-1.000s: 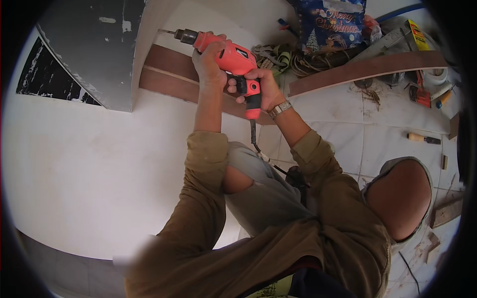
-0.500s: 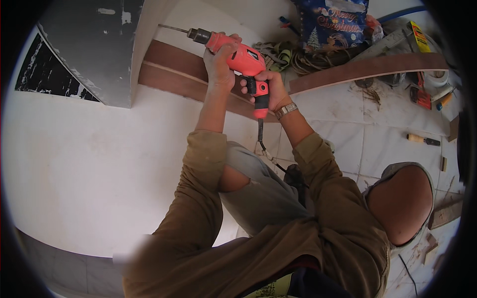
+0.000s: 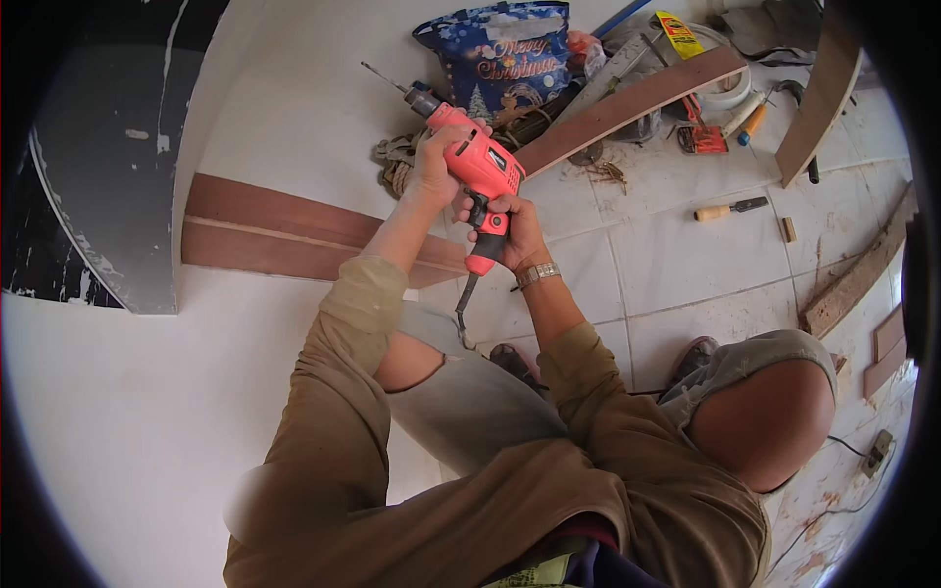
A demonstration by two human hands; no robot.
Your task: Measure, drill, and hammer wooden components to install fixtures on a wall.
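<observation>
Red corded drill (image 3: 477, 167) is gripped by both hands: left hand (image 3: 433, 169) wraps its body, right hand (image 3: 517, 227) clasps the handle, bit (image 3: 379, 77) raised off the far brown wooden strip (image 3: 294, 235). Judging by this, aiming comes next.

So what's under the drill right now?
Under the drill lie white floor tiles, a rope coil and one end of a brown board. Both hands and the drill body cover the spot directly beneath.
</observation>
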